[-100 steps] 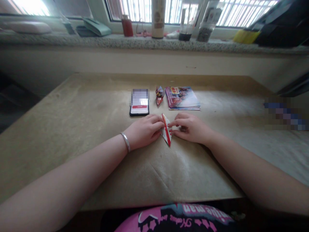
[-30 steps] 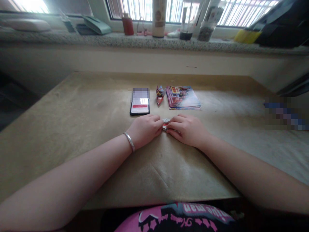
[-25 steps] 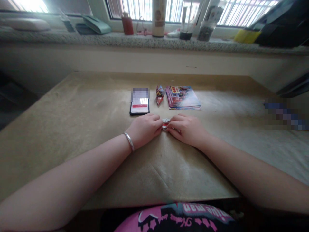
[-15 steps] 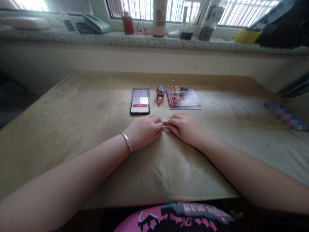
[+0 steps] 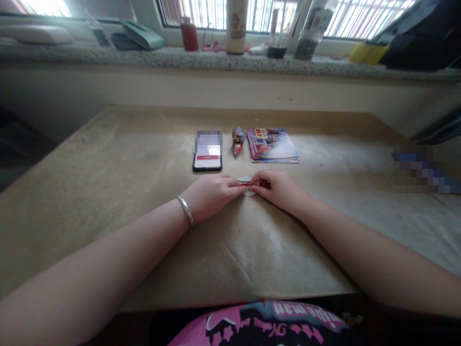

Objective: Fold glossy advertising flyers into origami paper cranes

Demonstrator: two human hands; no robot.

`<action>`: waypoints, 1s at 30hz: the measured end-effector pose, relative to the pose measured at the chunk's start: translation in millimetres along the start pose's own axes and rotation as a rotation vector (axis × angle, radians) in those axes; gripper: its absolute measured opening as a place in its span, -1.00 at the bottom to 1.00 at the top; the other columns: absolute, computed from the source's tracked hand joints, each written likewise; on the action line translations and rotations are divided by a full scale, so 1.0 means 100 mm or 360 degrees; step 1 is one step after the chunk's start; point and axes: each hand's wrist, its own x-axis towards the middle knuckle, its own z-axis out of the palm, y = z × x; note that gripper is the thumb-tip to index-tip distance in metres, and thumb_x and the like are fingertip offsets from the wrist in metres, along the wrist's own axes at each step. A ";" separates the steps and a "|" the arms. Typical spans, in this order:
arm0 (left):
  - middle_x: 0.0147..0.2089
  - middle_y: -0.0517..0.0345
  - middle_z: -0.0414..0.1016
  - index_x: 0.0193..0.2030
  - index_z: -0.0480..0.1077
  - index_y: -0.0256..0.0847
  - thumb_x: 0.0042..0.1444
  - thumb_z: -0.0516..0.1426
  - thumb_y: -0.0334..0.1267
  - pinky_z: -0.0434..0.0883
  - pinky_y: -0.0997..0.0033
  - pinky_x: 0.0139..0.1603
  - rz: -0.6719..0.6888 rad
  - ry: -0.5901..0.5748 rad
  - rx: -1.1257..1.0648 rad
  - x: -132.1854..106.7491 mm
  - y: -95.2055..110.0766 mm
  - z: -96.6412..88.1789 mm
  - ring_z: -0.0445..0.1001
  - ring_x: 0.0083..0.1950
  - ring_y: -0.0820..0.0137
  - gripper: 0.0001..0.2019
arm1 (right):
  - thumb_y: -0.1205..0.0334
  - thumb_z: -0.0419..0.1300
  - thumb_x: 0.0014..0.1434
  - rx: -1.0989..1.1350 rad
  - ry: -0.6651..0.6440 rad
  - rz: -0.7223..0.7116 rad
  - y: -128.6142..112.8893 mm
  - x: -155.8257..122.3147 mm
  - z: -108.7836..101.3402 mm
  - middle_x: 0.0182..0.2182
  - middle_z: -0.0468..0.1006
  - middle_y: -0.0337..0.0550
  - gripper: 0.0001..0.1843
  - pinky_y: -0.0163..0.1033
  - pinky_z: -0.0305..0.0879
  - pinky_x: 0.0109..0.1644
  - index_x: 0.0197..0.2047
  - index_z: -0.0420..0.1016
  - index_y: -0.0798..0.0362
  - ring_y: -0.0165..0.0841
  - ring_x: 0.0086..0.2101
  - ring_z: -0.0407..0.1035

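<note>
A small folded piece of paper (image 5: 245,179), white with a red strip, lies on the table between my hands, and the fingers cover much of it. My left hand (image 5: 212,196), with a silver bangle on the wrist, holds its left side, the fingers closed together on it. On the right side, my right hand (image 5: 279,190) pinches the paper between thumb and fingertips. Just beyond the hands sits a folded paper piece (image 5: 237,142) in red and mixed colours. Beside it lies a stack of printed paper sheets (image 5: 275,145).
A phone (image 5: 207,161) with a lit screen lies left of the folded piece. The table (image 5: 118,158) has a tan cover. Bottles, including a red one (image 5: 189,34), line the stone windowsill (image 5: 216,60). A blurred-out blue item (image 5: 425,170) is at the right edge.
The left fingers have stretched out further along the paper to the right. My right fingers have curled into a tighter pinch, with a gap showing behind the thumb.
</note>
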 end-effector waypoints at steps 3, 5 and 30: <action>-0.17 0.08 0.53 0.02 0.42 -0.17 0.24 0.05 -0.36 0.41 0.48 -0.26 -0.0006 -0.0007 0.0025 0.01 0.00 0.01 0.47 -0.21 0.41 -0.75 | 0.24 0.18 0.15 -0.0170 0.0017 -0.0163 0.00 -0.03 -0.03 -0.41 0.54 -0.20 -0.90 -0.32 0.17 -0.32 -0.30 0.53 0.03 -0.39 -0.38 0.37; -0.18 0.09 0.52 0.03 0.42 -0.16 0.24 0.05 -0.36 0.40 0.49 -0.26 -0.0009 0.0005 0.0028 0.01 0.00 0.02 0.46 -0.21 0.42 -0.75 | 0.25 0.13 0.19 -0.0286 0.0012 -0.0322 0.00 -0.06 -0.06 -0.34 0.56 -0.16 -0.85 -0.29 0.20 -0.24 -0.28 0.54 0.02 -0.36 -0.32 0.40; -0.24 0.14 0.46 -0.03 0.43 -0.14 0.23 0.07 -0.32 0.30 0.51 -0.38 -0.0074 -0.0018 0.0120 0.05 0.04 0.01 0.41 -0.28 0.45 -0.80 | 0.28 0.05 0.20 -0.0531 -0.0031 -0.0352 -0.06 -0.08 -0.07 -0.36 0.51 -0.11 -0.74 -0.27 0.19 -0.25 -0.26 0.59 0.02 -0.32 -0.31 0.39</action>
